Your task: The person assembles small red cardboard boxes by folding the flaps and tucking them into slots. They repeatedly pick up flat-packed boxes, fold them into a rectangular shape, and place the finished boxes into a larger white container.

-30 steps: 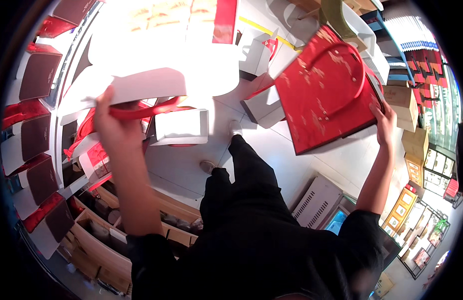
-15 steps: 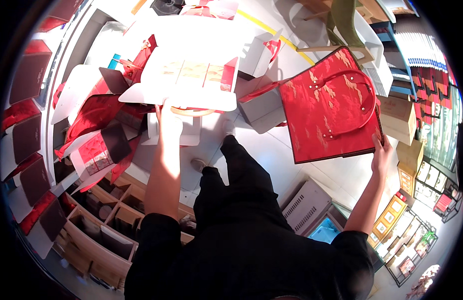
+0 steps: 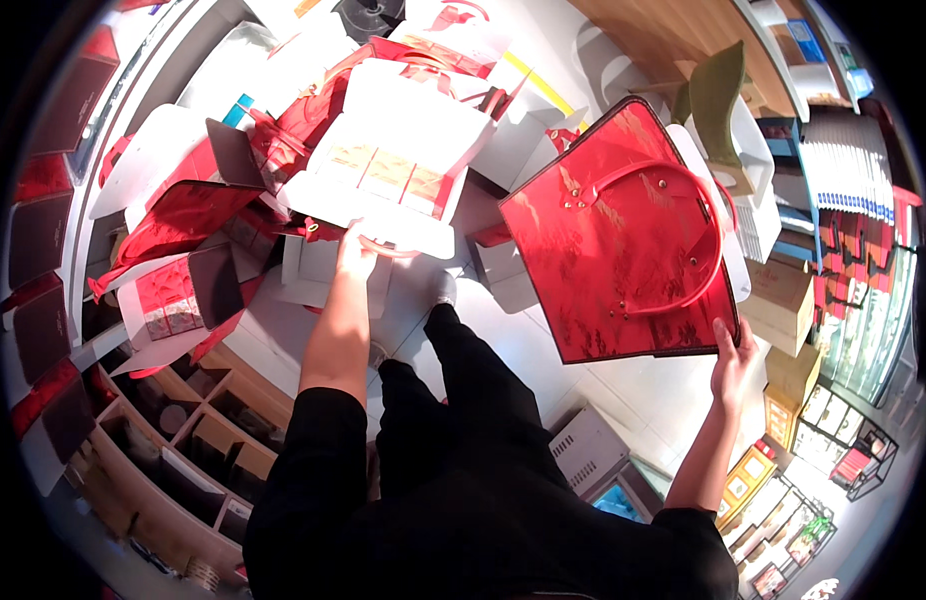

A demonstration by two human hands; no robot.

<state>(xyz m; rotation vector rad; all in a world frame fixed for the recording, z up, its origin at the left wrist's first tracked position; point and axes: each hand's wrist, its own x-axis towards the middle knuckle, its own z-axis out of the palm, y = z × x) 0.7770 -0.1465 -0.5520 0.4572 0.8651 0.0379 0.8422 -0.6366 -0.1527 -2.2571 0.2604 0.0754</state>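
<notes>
My right hand (image 3: 731,368) is closed on the lower right corner of a large red gift bag (image 3: 623,255). This bag is patterned with gold, edged in dark trim and has red loop handles; a white flap shows behind its right side. My left hand (image 3: 355,254) is closed at the near edge of an open gift box (image 3: 428,225) with white flaps, beside a light curved handle. Flat gold-and-red packs (image 3: 385,172) lie in a row inside this box. The left fingertips are partly hidden by the edge.
Other open red gift bags (image 3: 173,235) crowd the left, one holding red packs (image 3: 171,300). A wooden compartment shelf (image 3: 168,440) curves along the lower left. A green chair (image 3: 718,100) stands at the far right, above cardboard boxes (image 3: 783,300). A grey machine (image 3: 589,447) sits near my legs.
The view has shifted. The red gift bag has moved left and nearer in the picture, showing more of the white flap behind it. Both hands keep their holds.
</notes>
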